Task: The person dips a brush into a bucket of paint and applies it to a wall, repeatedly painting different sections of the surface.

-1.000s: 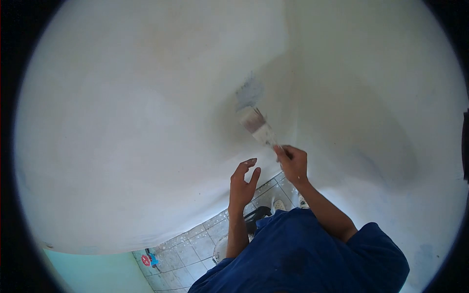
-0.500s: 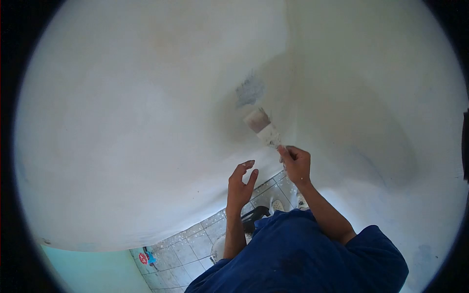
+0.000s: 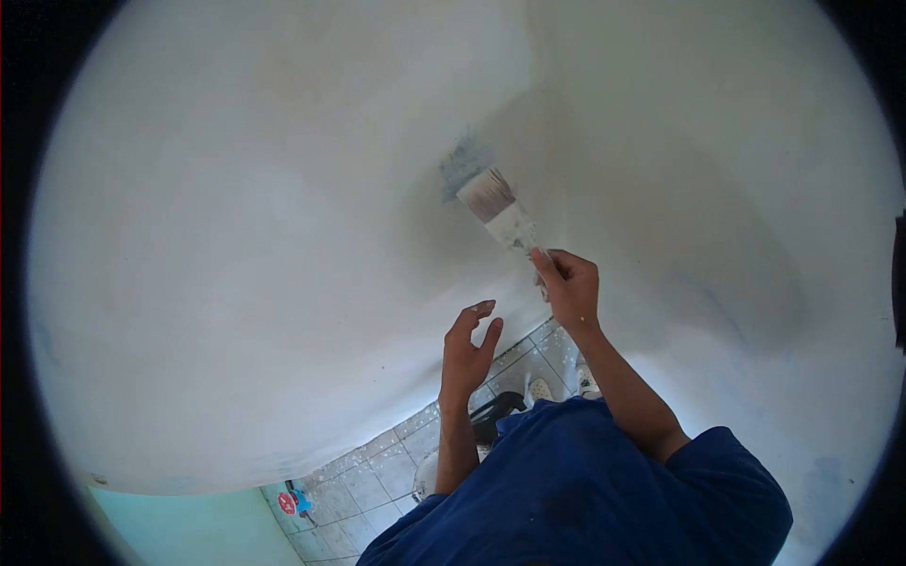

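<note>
My right hand [image 3: 569,283] is closed around the handle of a wide, white-smeared paintbrush [image 3: 500,209]. The brush's bristles lie against the wall [image 3: 283,226], at the lower edge of a grey patch [image 3: 465,162]. White material coats the ferrule and part of the handle. To the left and lower down, my left hand [image 3: 469,344] is raised before the wall with nothing in it, thumb and fingers apart and curved. Pale marks show on its fingertips.
A wall corner runs down just right of the grey patch, meeting a second wall [image 3: 698,189]. Below lies a tiled floor [image 3: 368,486] with white spatters. A black object [image 3: 495,415] sits near my shoes [image 3: 540,390]. A red and blue item [image 3: 294,503] is at lower left.
My right hand has moved the paintbrush up and slightly left, bringing its bristles to the grey patch. The left hand has risen slightly, still with its fingers apart.
</note>
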{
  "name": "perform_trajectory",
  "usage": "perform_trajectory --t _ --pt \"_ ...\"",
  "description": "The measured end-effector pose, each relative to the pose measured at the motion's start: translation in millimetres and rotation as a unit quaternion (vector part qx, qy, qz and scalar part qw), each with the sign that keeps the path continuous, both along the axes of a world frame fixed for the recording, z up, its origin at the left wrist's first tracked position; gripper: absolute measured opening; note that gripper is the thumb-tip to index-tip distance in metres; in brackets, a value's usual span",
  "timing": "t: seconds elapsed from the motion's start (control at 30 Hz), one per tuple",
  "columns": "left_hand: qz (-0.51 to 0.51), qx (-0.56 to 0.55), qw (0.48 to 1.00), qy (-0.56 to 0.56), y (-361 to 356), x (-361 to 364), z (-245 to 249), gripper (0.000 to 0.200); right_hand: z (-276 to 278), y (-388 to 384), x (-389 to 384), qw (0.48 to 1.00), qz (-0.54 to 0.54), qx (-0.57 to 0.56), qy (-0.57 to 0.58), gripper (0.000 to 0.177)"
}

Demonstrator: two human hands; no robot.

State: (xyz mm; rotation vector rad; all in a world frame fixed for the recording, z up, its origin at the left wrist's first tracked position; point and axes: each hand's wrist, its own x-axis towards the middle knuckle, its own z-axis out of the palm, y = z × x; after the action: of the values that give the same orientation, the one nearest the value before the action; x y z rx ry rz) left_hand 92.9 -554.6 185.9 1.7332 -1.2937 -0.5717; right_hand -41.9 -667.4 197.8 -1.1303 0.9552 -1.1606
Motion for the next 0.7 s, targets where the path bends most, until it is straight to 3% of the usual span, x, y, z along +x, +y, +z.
perform_trajectory --t 0.1,0.2,0.4,0.5,0.6,0.7 --pt "-0.006 -0.008 1.0 0.008 1 -1 7 0.027 -16 -3 7 0.997 0.015 -0.04 0.063 0.031" --pt "0.005 -0.015 1.0 0.011 1 -3 5 0.027 -24 11 -3 0.998 0.01 0.029 0.062 0.032" --pt "0.006 0.003 1.0 0.019 1 2 0 0.028 14 -7 8 0.999 0.007 -0.021 -0.026 0.032" --pt "0.002 0.003 1.0 0.017 0 3 7 0.028 -15 -13 11 0.996 0.01 -0.032 0.085 0.03" --pt "0.008 -0.004 1.0 0.008 -2 2 1 0.028 -27 2 -3 0.998 0.004 0.043 0.047 0.03" --pt "0.008 -0.004 1.0 0.006 1 3 3 0.028 -3 -2 -2 1.0 -0.01 -0.01 0.008 0.03"
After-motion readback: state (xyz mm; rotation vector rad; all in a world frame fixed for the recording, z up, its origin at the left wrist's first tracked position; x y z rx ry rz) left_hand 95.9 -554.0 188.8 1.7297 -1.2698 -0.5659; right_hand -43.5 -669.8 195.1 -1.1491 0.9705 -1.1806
